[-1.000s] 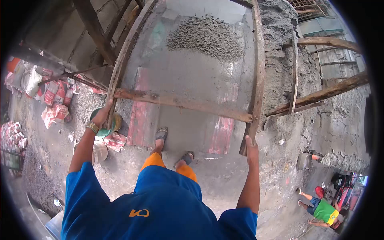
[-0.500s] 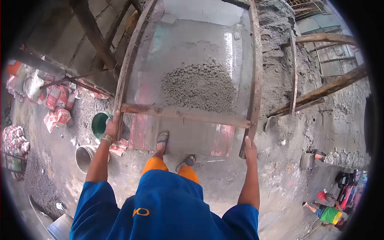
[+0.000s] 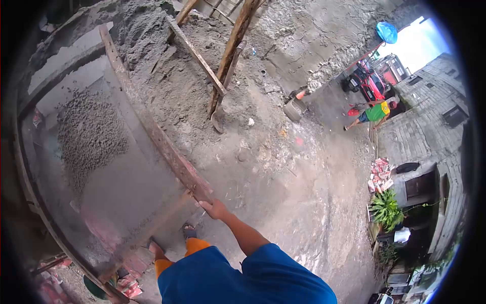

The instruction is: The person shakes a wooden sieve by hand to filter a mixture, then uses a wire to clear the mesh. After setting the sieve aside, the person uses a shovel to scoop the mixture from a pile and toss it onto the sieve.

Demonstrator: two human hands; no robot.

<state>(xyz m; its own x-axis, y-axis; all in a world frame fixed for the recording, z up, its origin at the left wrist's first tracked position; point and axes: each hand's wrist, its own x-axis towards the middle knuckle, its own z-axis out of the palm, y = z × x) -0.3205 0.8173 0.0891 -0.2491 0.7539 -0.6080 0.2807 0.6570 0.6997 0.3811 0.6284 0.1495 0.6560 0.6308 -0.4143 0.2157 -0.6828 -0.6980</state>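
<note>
A large wooden-framed sand screen [image 3: 136, 175] fills the left side of the view, its hazy grey panel bordered by long side rails. A heap of coarse grey gravel [image 3: 91, 134] lies on it. My right hand [image 3: 216, 209] is closed at the near end of the right rail [image 3: 167, 144]. A crossbar [image 3: 149, 220] runs between the rails near my feet. My left hand is out of sight, past the lower left edge of the view.
Right of the screen rises a grey sand pile [image 3: 152, 66], with wooden poles [image 3: 230, 55] and a shovel blade [image 3: 217, 121] beside it. Farther off are a bucket [image 3: 294, 109], a person in a green shirt [image 3: 375, 112], a red vehicle [image 3: 372, 86] and a plant [image 3: 387, 210].
My view has swung to the right, so the screen now appears at the left and tilted. My left hand has left the view. My right hand stays on the rail; the gravel remains on the screen.
</note>
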